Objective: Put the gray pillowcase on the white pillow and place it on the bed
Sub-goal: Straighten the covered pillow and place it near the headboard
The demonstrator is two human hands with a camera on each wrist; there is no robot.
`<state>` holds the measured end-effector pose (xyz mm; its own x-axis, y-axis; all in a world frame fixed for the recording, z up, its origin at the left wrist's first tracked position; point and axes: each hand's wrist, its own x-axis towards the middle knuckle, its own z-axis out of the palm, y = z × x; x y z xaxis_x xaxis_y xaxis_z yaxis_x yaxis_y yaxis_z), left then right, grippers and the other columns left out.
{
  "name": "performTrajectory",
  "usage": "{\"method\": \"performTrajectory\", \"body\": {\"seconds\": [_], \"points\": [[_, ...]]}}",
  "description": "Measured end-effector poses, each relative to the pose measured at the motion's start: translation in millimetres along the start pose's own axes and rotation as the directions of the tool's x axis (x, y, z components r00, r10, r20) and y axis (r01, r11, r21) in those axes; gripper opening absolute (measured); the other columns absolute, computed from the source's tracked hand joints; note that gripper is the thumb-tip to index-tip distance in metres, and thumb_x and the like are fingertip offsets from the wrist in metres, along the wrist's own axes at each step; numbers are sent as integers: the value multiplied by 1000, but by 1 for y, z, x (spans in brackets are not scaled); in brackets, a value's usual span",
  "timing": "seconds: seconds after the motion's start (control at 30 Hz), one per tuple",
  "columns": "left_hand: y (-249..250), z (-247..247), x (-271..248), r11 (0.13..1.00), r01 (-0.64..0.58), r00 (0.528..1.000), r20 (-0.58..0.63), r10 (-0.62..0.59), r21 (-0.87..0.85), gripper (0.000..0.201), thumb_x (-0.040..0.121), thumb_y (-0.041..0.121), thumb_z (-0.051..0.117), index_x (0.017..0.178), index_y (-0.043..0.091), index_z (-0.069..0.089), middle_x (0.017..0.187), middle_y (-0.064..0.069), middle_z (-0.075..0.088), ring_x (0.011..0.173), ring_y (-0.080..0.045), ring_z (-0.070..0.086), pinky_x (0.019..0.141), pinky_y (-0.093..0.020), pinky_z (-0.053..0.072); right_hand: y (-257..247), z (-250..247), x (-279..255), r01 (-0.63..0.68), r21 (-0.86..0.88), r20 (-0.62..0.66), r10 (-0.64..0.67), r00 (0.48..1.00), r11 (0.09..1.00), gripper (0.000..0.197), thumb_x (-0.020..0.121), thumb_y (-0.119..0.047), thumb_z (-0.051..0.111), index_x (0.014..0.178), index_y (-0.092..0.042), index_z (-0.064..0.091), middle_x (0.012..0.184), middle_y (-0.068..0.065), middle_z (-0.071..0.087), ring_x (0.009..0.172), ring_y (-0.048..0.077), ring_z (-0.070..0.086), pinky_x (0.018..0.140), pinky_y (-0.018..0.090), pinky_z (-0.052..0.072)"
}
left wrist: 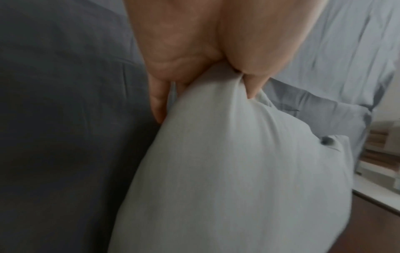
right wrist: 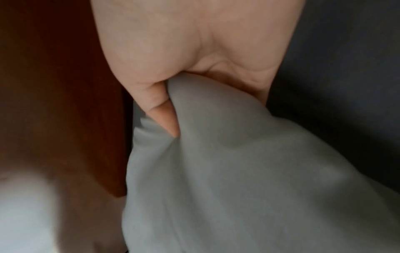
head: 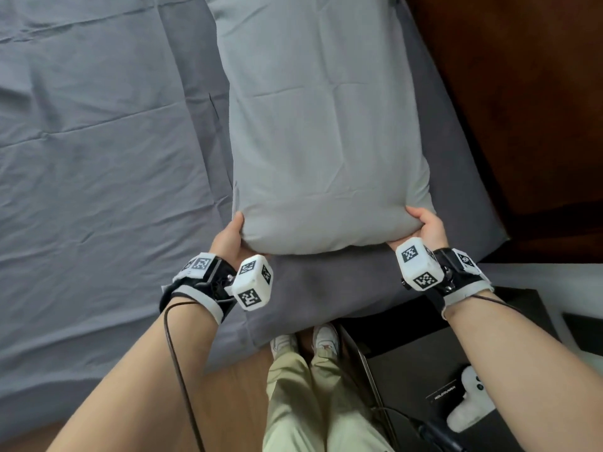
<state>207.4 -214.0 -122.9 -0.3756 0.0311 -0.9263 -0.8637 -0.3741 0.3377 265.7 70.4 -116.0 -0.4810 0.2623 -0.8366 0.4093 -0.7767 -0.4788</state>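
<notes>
The pillow [head: 326, 132] sits inside the light gray pillowcase and stretches away from me over the bed's right side; no white shows. My left hand [head: 230, 234] grips its near left corner, thumb on top. My right hand [head: 425, 226] grips the near right corner. In the left wrist view the thumb and fingers [left wrist: 159, 101] pinch a bunched fold of the pillowcase [left wrist: 227, 171]. The right wrist view shows my thumb [right wrist: 166, 119] dug into the gray cloth [right wrist: 249, 179]. A button [left wrist: 327, 140] shows near its far end.
The bed [head: 98, 158] is covered with a darker gray sheet, wide and bare to the left. A dark wooden headboard [head: 522, 93] runs along the right. A black case with a white controller [head: 470, 406] lies at the lower right, beside my legs.
</notes>
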Motion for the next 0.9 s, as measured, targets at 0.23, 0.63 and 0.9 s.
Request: {"method": "performTrajectory", "body": {"seconds": [0.23,0.63,0.9], "points": [[-5,-1,14,918,40,990,-138,16,395,23,93,21,51,95,2,64,72,-14,70,65,-30,68,59,-34,56,10,-13,11,-92,-190,-95,75,993,978,23,91,-24,48,91,-6,63,73,9,75,61,23,72,90,38,52],[5,9,12,835,-207,965,-35,261,510,32,77,39,49,89,14,65,100,-5,64,90,-20,56,83,-32,43,0,-6,25,-70,-315,-173,15,985,947,53,69,-36,79,116,-20,61,117,8,69,98,29,69,81,48,56],[11,13,9,927,32,985,143,-92,374,45,80,56,62,109,21,64,95,-3,76,86,-22,72,72,-38,54,-9,-1,19,-244,-430,11,276,961,869,47,42,-42,91,74,-8,80,128,11,64,127,26,54,111,43,40]]}}
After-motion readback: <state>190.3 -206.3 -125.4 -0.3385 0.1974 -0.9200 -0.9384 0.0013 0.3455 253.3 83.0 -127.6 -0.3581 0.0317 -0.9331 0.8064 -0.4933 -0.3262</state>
